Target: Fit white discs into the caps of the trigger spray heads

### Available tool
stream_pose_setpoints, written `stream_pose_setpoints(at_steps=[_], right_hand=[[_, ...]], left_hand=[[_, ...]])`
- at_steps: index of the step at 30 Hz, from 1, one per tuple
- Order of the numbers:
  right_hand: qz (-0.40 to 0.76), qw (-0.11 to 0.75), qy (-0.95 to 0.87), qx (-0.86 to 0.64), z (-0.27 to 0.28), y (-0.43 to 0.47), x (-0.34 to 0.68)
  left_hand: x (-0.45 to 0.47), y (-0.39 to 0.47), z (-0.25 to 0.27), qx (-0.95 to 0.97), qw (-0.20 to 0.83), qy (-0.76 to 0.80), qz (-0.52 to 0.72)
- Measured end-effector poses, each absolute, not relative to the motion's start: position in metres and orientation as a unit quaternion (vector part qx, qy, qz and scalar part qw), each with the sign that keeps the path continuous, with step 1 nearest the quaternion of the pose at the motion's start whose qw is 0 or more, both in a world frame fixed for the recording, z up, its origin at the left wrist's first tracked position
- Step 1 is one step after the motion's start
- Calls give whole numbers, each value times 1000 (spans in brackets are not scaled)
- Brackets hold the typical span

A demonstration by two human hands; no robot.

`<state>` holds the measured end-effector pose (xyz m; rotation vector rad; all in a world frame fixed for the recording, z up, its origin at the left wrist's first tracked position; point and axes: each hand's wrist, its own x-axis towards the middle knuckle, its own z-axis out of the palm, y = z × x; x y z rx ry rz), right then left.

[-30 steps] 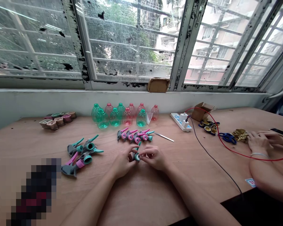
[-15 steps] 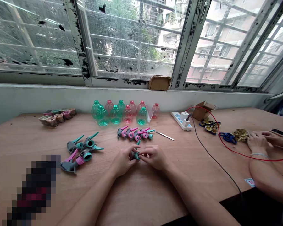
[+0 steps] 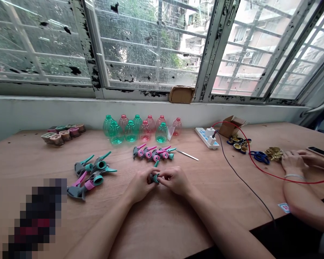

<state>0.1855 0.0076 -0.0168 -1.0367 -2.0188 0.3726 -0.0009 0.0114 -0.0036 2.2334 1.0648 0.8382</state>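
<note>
Sprayer [image 3: 156,177], a little grey one with a teal trigger and collar, is sitting between two bare hands near the middle of the table [image 3: 189,216]. The left hand [image 3: 139,184] is gripping the grey body while the right hand [image 3: 176,180] is pinching at the teal collar from the other side, so they're both clamped on the same piece. I'm not able to tell from here whether it's touching the wood or being held a bit above it. Just beyond the hands, a row of sprayers [image 3: 151,153] is lying there, mostly pink with some teal at the right end, and a thin metal strip [image 3: 187,155] is lying near that end. Farther back, green and pink bottles [image 3: 130,132] are standing by the wall [image 3: 51,113]. Off to the left, a looser pile of sprayers [image 3: 98,179] is sprawling around, mostly teal. Over on the right, a power strip [image 3: 205,138] is holding a couple of plugs [image 3: 212,141], and another person's hands [image 3: 293,162] are resting beside a gold heap [image 3: 273,154].
</note>
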Motion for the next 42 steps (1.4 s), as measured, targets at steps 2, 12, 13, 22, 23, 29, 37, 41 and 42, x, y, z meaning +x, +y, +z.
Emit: stream_pose_setpoints(at_steps=[2,12,13,22,23,29,37,41,42], right_hand=[[152,411,-799,-412,-17,7,185],[158,415,-796,-412,-16,8,184],[158,426,-794,-404,-16,8,184],[157,465,-779,-390,-19,9,188],[158,456,-783,-392,-19,8,187],[162,431,-792,-400,-19,6,185],[140,478,-756,-425,-22,9,188],[150,467,-752,-440,-25,11,188],[153,462,-754,-440,-25,12,187]], left_hand=[[-1,11,-3,826,257,393,311],[-1,14,-6,804,290,402,328],[-2,15,-6,800,299,400,333],[-2,16,-7,796,302,405,333],[-2,16,-7,796,303,404,334],[-2,16,-8,793,306,401,342],[-12,19,-2,736,215,446,463],[-33,40,-2,643,59,548,531],[-38,45,-3,634,35,569,523]])
